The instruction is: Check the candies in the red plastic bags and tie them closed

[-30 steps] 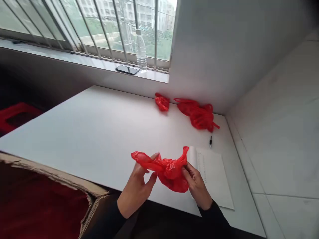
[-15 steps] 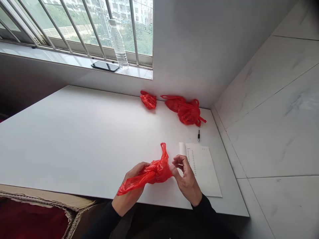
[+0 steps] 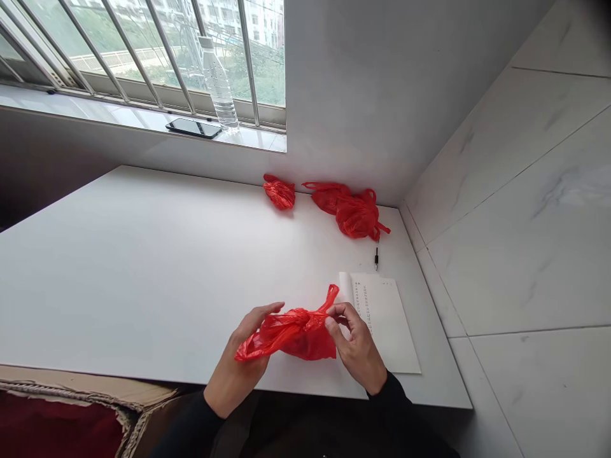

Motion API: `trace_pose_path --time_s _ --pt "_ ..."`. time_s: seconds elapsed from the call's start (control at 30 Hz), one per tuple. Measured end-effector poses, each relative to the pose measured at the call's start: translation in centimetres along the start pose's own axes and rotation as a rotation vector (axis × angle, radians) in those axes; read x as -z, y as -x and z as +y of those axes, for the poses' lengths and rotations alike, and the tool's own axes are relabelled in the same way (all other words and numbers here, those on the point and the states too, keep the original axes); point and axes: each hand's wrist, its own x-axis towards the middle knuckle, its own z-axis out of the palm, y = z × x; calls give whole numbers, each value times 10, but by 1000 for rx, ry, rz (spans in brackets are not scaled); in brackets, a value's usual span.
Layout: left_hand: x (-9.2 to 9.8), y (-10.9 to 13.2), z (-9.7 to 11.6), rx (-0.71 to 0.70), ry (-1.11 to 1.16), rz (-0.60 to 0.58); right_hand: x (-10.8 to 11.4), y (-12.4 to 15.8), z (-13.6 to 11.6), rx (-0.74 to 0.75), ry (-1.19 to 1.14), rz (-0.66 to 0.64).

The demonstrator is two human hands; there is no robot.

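Observation:
A knotted red plastic bag (image 3: 305, 337) hangs in front of me, low over the front of the white table (image 3: 181, 267). My right hand (image 3: 356, 346) pinches it near the knot with thumb and fingertips, just below an upright handle loop. On the other side, my left hand (image 3: 241, 350) lies against the bag, its upper digit stretched out and lifted off the plastic. The left hand's remaining fingers are hidden behind the bag, whose other handle drapes across the palm. What the bag contains cannot be made out.
A small red bag (image 3: 280, 194) and a pile of red bags (image 3: 356, 213) lie along the wall. Right of my hands are a notebook (image 3: 394, 331) and a black pen (image 3: 376, 259). A phone (image 3: 193, 128) and water bottle (image 3: 220, 89) occupy the windowsill; a cardboard box (image 3: 95, 385) stands front left.
My right hand has closed on the bag near its knot. The left digit has lifted off the plastic, and the handle loop has swung to the right. The view has shifted slightly.

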Motion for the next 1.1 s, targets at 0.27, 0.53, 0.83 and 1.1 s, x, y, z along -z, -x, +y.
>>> trace_pose_path --time_s 0.27,0.53,0.83,1.1 --pt "-6 -5 14 -62 -68 -59 -3 0 -11 -31 4 -81" --pt "5 -10 7 136 -92 7 15 0 -4 -28 -31 -11" --pt "-9 -11 19 -80 -265 -135 9 3 -9 -23 75 -105" --pt "-3 -11 17 19 -222 -17 23 5 -8 -117 -7 -78"
